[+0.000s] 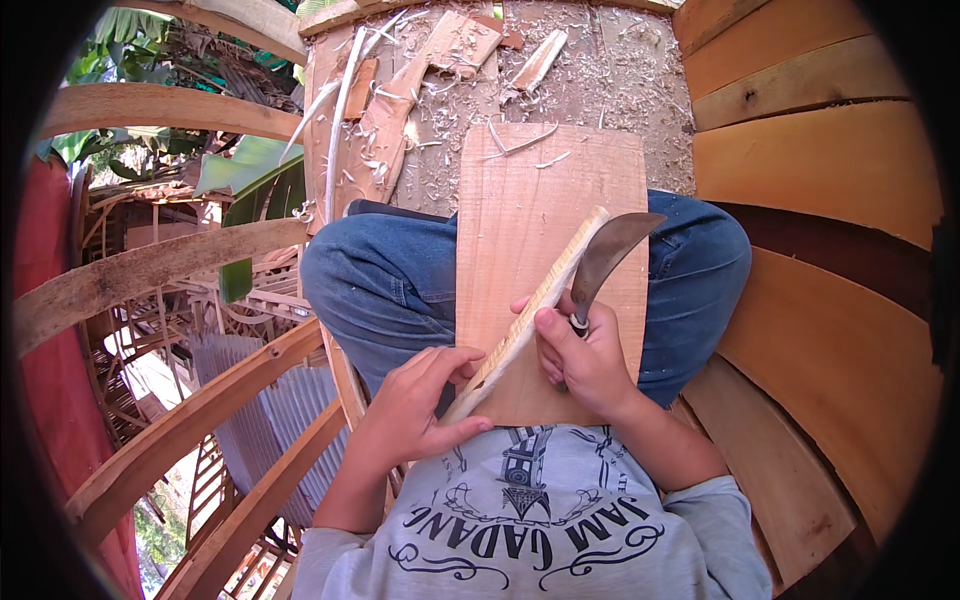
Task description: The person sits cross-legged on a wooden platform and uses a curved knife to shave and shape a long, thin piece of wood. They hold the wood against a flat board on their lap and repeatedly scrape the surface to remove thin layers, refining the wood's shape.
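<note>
A slim pale wooden stick [530, 312] slants over the board on my lap, its far end up and to the right. My left hand [422, 398] is closed around its near end, thumb on one side and fingers on the other. In my right hand [590, 358] is a curved knife [607, 258], gripped by its handle, which is mostly hidden in the fist. The knife's broad dark blade points up and right, close beside the stick's far part. A right fingertip shows at the stick's left side. Beneath both lies a flat wooden board [545, 185], resting across my crossed legs.
Shavings and wood offcuts [395, 120] litter the plank floor [650, 120] ahead. Curved-looking wooden rails [170, 265] run along the left, with a banana leaf [262, 180] poking through. A plank wall [820, 160] stands close on the right. My jeans-covered knees [375, 270] flank the board.
</note>
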`<action>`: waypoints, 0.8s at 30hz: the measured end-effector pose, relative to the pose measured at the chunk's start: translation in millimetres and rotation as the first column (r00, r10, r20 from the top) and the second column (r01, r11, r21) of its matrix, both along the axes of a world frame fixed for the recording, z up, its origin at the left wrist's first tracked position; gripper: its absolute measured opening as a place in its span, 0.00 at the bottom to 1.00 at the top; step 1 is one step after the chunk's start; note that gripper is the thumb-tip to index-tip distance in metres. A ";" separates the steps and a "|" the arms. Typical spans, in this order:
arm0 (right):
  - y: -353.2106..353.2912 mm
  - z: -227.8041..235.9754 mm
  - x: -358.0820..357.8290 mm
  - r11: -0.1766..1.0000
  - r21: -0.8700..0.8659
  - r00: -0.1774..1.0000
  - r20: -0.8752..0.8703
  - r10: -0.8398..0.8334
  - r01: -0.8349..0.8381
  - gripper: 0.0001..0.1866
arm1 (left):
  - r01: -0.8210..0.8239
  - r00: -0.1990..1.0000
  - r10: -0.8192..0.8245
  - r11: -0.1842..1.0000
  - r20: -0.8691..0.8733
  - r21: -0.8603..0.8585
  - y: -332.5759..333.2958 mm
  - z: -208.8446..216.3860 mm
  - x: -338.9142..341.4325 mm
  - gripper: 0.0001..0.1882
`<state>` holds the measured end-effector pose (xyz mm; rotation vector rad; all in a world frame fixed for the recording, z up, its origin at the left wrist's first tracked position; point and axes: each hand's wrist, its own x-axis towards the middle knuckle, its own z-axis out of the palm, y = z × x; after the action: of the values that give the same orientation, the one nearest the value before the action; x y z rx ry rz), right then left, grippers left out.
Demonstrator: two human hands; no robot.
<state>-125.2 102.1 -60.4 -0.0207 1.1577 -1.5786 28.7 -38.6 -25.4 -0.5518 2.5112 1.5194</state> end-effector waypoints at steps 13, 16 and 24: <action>8.1 3.2 -25.9 0.993 0.114 1.000 -0.015 0.011 -0.009 0.18 | -0.220 0.970 0.126 0.820 0.207 0.528 21.3 -22.7 -41.7 0.16; 19.3 -4.1 -30.6 0.971 0.222 0.921 -0.353 0.167 -0.091 0.20 | -0.295 0.955 0.192 0.701 0.227 0.649 24.5 -30.8 -45.6 0.15; 36.3 -14.0 -21.9 0.902 0.431 0.329 -0.854 0.402 0.015 0.23 | -0.349 0.931 0.339 0.719 0.135 0.601 36.4 -38.5 -43.6 0.19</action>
<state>-147.1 138.4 -74.3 -0.9337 2.2561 -1.0026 -14.8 -2.1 -63.9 -0.9322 1.7649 2.3112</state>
